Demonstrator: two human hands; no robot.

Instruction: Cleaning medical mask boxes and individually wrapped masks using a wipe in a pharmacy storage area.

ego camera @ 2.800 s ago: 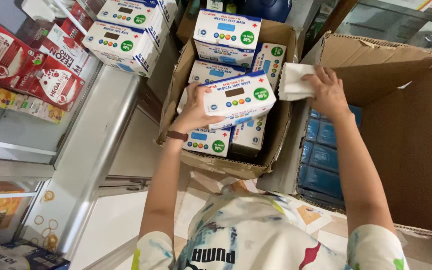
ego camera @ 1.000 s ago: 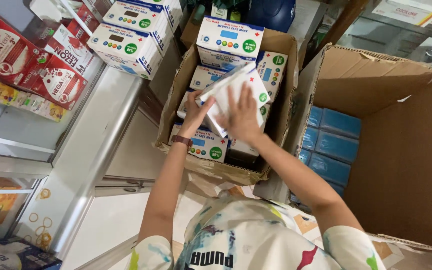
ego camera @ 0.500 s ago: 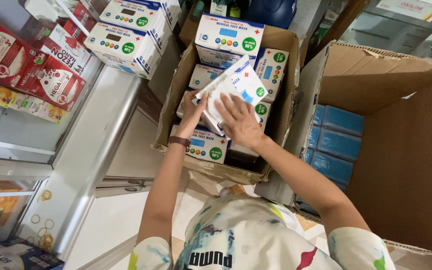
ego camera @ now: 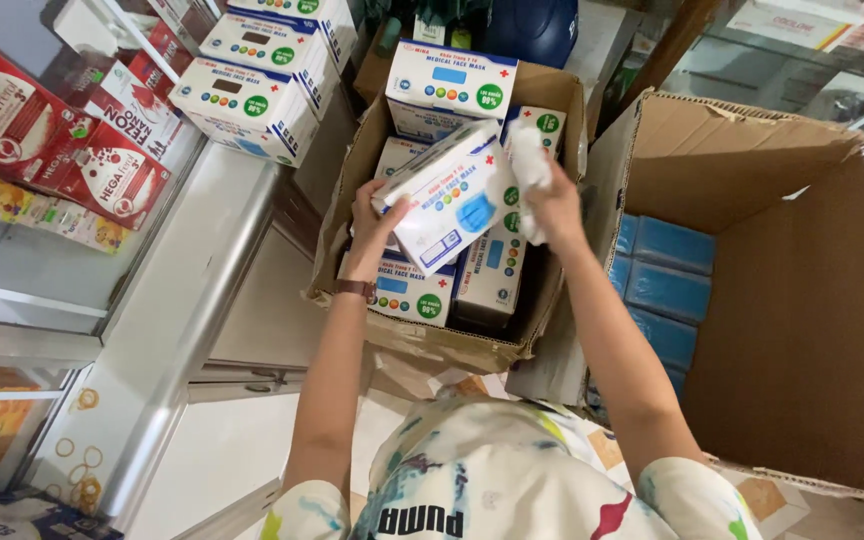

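My left hand (ego camera: pixel 377 215) grips the near end of a white face-mask box (ego camera: pixel 447 195), fingers clamped around its edge, holding it tilted above the open carton (ego camera: pixel 432 335). My right hand (ego camera: pixel 552 205) presses the box's far side, fingers closed on a crumpled white cloth (ego camera: pixel 529 170). More mask boxes (ego camera: pixel 407 290) stand below my fingers.

Glass display counter (ego camera: pixel 42 300) left, metal edge; pale floor tiles (ego camera: pixel 222 450) below
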